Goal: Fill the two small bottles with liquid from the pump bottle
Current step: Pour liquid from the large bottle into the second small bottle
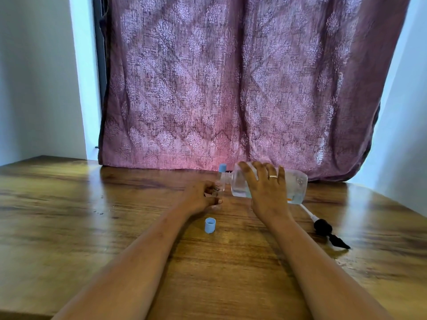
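Head view: pump bottle tipped near-horizontal over tabletop, right hand fingers clasping it, neck at open small bottle gripped by left hand. Second small bottle capped just behind, seemingly. Loose cap, pump head aside. Best tilted slowly, mouths aligned, small bottle upright.

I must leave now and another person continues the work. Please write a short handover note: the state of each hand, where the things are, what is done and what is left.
Left hand: closed on an open small bottle, holding it upright on the table.
Right hand: grips the big bottle, tipped on its side, neck at the small bottle's mouth.
Pump head is removed and lies on the table to the right. One blue cap lies loose near the left wrist. A blue-capped bottle stands behind; its fill level cannot be seen.
Done: pump off, one bottle uncapped, pouring position reached.
Left: finish pouring, cap it, check the other bottle.
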`<state>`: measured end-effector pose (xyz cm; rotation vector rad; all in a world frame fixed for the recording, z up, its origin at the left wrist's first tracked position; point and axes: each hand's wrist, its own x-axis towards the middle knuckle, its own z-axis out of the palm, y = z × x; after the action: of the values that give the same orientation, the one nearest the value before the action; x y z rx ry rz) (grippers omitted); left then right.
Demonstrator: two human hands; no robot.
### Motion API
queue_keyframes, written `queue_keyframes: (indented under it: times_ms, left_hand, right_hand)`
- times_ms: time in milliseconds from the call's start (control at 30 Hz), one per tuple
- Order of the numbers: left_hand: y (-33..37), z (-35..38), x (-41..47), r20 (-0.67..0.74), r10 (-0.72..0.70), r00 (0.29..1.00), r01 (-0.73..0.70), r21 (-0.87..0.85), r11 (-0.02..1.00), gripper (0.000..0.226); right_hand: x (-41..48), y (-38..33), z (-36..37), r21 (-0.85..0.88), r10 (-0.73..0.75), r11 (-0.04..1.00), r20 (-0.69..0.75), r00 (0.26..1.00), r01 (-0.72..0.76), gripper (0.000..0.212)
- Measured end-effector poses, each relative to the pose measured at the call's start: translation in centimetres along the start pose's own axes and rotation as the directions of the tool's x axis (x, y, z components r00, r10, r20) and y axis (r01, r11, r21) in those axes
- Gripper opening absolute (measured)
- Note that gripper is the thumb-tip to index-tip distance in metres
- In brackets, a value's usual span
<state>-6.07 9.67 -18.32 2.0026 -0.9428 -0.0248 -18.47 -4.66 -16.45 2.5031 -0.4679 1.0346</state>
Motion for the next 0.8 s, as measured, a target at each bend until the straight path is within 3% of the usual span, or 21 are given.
queue_keyframes:
  times_ms: [800]
  left_hand:
    - [-0.11,-0.05,0.24,-0.002,0.019,1.000,-0.019,0.029,0.999,0.037]
  right_hand:
    - [0.09,0.07,0.04,0.009,-0.012,1.000,0.014,1.000,0.012,0.097]
